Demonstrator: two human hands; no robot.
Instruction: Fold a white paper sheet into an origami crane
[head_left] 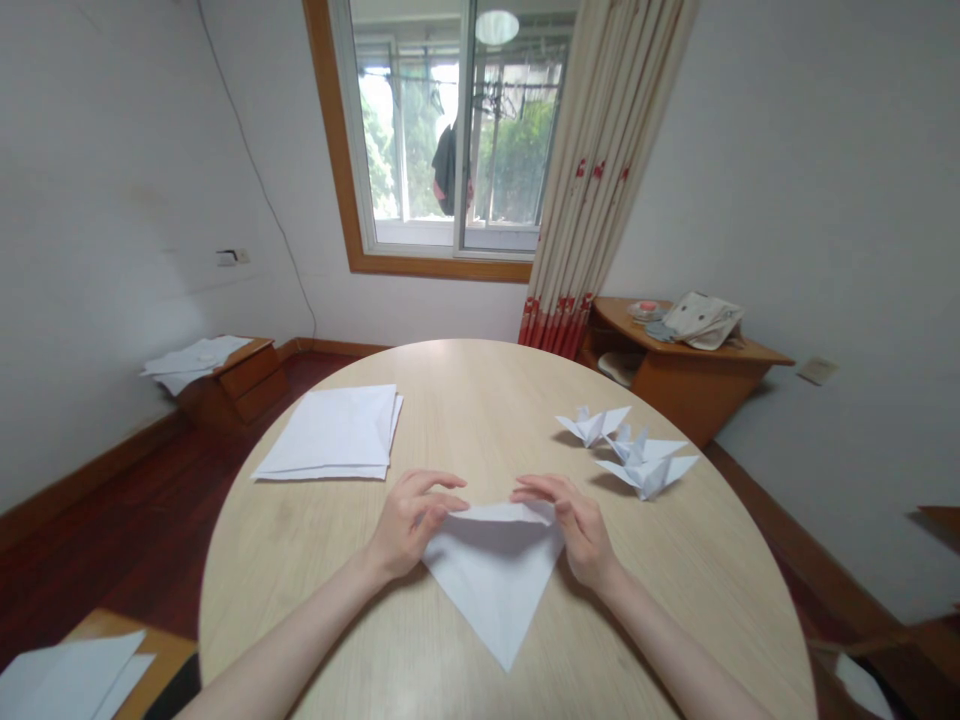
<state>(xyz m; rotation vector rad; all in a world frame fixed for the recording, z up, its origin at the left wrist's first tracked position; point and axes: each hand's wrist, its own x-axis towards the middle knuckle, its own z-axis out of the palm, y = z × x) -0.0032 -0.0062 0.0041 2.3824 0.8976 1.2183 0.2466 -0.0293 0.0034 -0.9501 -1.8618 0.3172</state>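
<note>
A sheet of white paper (499, 580) lies on the round table in front of me, one corner pointing towards me. Its far part is bent up and curls over along the top edge. My left hand (416, 515) grips the left end of that raised edge between thumb and fingers. At the right end, my right hand (574, 525) pinches the same edge in a like way, fingers bent over it. Both palms face inward, and the fingertips partly cover the paper's upper corners.
A stack of white paper sheets (334, 430) rests at the table's left. Several folded paper cranes (646, 470) stand at the right. The round table (480, 400) has its far edge towards the window. More paper (75, 675) lies on a surface at the lower left.
</note>
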